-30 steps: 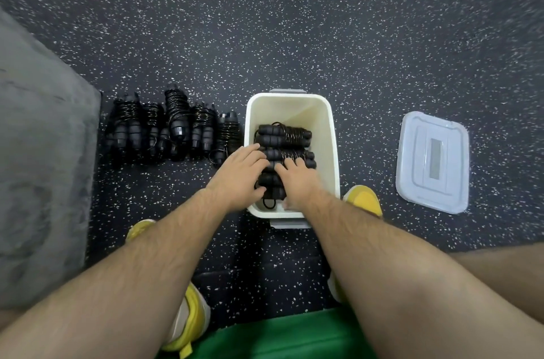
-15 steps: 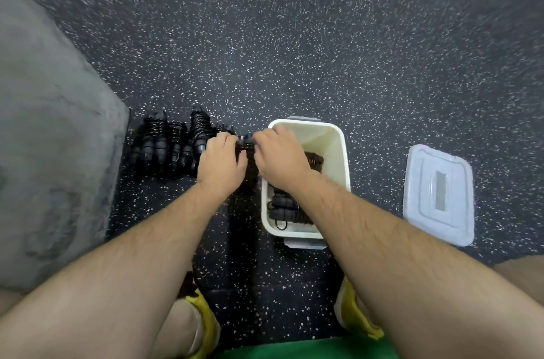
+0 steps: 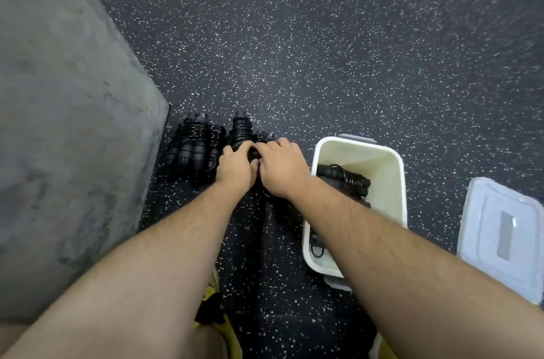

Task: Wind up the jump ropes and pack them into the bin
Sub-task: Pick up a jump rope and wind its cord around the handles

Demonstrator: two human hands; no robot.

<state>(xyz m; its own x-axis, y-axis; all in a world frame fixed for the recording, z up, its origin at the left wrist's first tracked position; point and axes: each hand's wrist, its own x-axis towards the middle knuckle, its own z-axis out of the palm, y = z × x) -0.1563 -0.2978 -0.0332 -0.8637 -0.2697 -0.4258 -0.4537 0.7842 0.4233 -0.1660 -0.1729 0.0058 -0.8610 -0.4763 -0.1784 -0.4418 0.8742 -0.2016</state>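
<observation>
- Both hands are down on the floor [image 3: 323, 49], side by side and touching, at the right end of the row of wound ropes [image 3: 192, 146].
- The left hand [image 3: 235, 165] has its fingers curled down over a black rope bundle [image 3: 242, 130], knuckles up. It's got hold of the near end, and the far end sticks out past the fingertips.
- The right hand [image 3: 282, 167] is pressed up against the left one, fingers bent over the same dark clump from the right side. From here I can't tell if it's gripping that exact bundle or a second one tucked beside it, since the hands cover most of it.
- The rest of the row sits just left of the hands: a few coiled black bundles lying next to each other, close to the edge of a big grey mat [image 3: 64, 123].
- The bin [image 3: 393, 182] is on the floor just right of the right wrist. It's cream-coloured and open on top, and the right forearm crosses over its near left corner.
- The packed ropes [image 3: 344, 179] are already lying inside it, stacked against the left wall, with a little loop of cord poking out down near the front.
- The pale lid [image 3: 500, 235] lies flat on the floor to the right of the bin, apart from it.
- A yellow shoe [image 3: 219, 326] peeks out under the left forearm at the bottom.
</observation>
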